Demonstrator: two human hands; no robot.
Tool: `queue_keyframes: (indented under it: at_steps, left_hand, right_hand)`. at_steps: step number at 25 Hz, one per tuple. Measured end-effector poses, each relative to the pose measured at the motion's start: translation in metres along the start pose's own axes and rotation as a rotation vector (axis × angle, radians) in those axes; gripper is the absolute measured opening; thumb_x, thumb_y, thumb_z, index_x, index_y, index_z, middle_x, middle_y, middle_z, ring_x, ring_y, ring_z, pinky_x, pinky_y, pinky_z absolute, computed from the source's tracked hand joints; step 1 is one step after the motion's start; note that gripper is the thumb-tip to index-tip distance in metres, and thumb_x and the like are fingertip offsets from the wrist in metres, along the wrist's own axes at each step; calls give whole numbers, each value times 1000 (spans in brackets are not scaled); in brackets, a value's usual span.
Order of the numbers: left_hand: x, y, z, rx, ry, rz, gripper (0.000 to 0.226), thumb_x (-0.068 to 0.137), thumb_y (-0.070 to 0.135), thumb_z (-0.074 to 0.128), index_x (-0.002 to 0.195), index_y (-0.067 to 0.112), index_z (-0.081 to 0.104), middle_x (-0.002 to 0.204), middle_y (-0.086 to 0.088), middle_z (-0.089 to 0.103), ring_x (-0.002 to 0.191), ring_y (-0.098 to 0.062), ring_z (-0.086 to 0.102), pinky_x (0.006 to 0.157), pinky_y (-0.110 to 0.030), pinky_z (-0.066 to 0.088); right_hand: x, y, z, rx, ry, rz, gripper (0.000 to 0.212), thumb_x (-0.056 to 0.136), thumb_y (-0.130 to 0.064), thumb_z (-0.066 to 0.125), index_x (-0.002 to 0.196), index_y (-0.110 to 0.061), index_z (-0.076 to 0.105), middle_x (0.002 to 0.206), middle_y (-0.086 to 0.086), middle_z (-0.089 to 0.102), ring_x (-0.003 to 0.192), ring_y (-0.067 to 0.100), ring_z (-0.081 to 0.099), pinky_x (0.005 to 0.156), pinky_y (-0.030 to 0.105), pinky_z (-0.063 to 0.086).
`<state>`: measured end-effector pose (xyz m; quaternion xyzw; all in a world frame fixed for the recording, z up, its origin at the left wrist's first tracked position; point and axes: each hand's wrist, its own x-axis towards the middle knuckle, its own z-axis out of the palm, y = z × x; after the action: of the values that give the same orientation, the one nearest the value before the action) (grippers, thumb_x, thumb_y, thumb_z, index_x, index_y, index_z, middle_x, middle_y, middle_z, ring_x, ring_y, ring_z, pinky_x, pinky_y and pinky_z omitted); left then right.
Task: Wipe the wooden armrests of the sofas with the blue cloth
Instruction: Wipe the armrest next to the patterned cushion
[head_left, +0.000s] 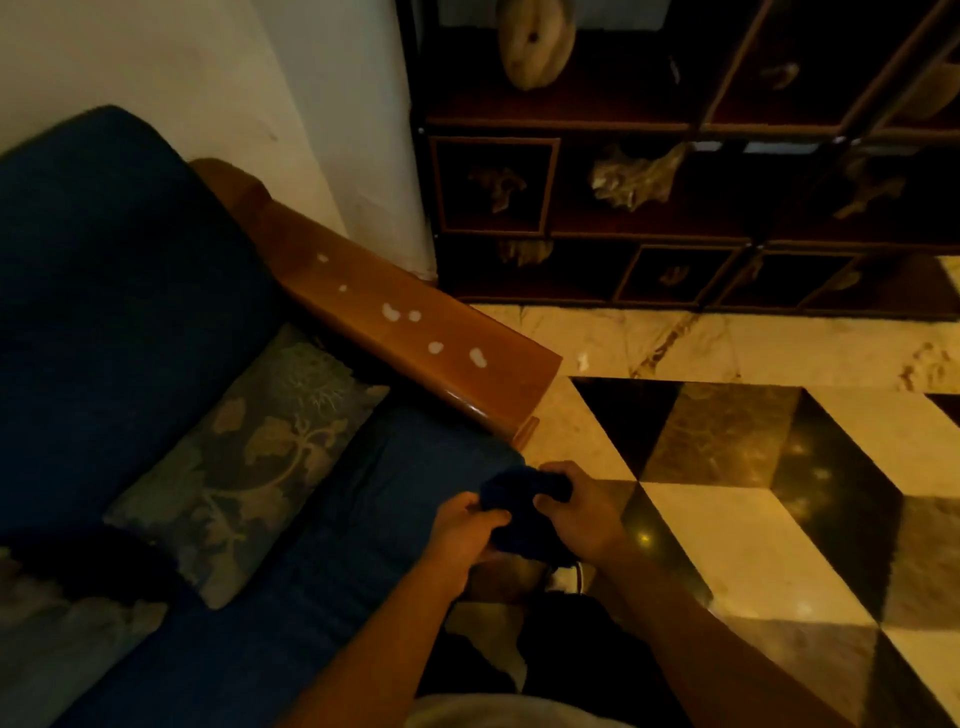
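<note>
Head view, left hand and right hand both gripping bunched blue cloth

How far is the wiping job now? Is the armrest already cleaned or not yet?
Not yet cleaned. The wooden armrest shows several white spots along its top, so no wiping looks done there. In hand: the left hand and right hand both grip the bunched blue cloth over the sofa seat's front corner, apart from the armrest. Left: wiping this armrest; other armrests are out of view.
</note>
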<state>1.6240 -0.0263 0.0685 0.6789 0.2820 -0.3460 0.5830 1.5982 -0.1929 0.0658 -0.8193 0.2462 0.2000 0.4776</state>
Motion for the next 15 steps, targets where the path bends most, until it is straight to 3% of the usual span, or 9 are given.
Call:
queue_keyframes:
  at_steps: [4,7,9,12,15]
  left_hand:
    - [40,39,33,-38,8,-35,12,87,4,75,87,6,63,102,-25,71,90,-36,74,77,-57,64]
    - [72,65,49,-51,38,-18,14,85,14,78,86,12,64,103,-22,73,89,-35,73,81,-50,62]
    - [111,73,53,-19,115,-12,18,84,22,79,78,16,63,93,-15,73,87,-33,71,74,-45,60]
    - [154,66,53,206,213,49,25,87,30,74,75,15,58,77,-3,63,76,-26,63,61,-34,45]
    - [186,44,50,251,310,84,27,87,35,72,78,13,58,84,-3,62,73,-19,61,63,-32,46]
  right_hand:
    - [76,-27,-52,-255,-87,-146,40,97,-20,67,135,-21,56,129,9,65,119,32,60,98,41,48]
    - [128,-43,-69,-344,-58,-283,39,96,-18,66,134,-25,57,129,7,63,118,28,60,92,31,44]
    - [177,-48,-61,-382,-63,-373,37,95,-17,65,130,-28,59,129,4,60,118,27,58,92,29,41]
    - [212,-30,-29,-648,-3,-459,46,100,-33,60,145,-28,52,151,8,47,138,37,41,109,46,37]
    - [233,-6,10,-930,-14,-392,73,100,-64,41,163,-30,23,172,8,16,156,46,8,124,63,6]
